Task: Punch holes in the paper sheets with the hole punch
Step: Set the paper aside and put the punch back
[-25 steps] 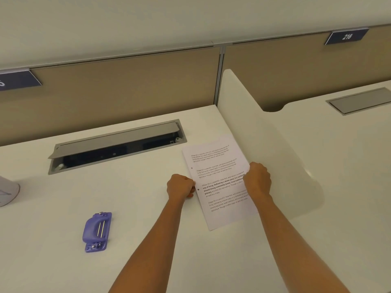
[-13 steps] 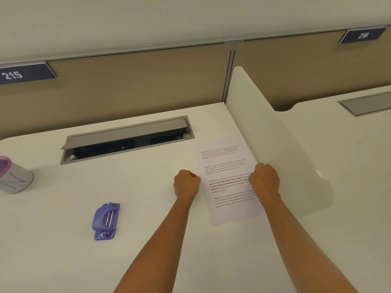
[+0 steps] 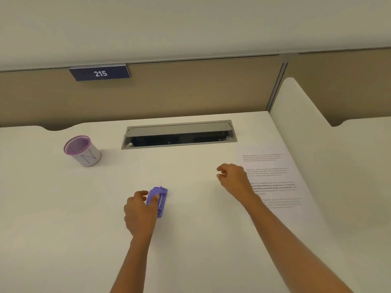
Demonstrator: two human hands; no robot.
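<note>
Readable writing first: a dark blue plate (image 3: 99, 73) on the tan partition reads "215" in white. A white cup with a purple rim (image 3: 82, 151) stands at the far left of the worktop (image 3: 63, 218), marked with purple strokes that look like an "N". The paper sheets (image 3: 273, 178) carry printed paragraphs, one line in bold, but the text is too small and blurred to read. They lie flat at the right of the worktop, close to the white side divider (image 3: 300, 115). A grey cable hatch (image 3: 179, 134), lid raised, sits in the worktop beyond both hands. Left hand (image 3: 139, 210) is closed around the purple hole punch (image 3: 159, 199), thumb on its near side, fingers over its left edge; the punch looks tipped up on its side, near the middle of the worktop. Right hand (image 3: 233, 176) is loosely curled, gripping nothing, at the left edge of the paper with its forearm lying across the sheets. Change from half a second ago: both hands were then fists on the paper's edges and the punch lay untouched to the left; the left hand has since crossed to it, and the view has swung left, losing the "216" plate.
</note>
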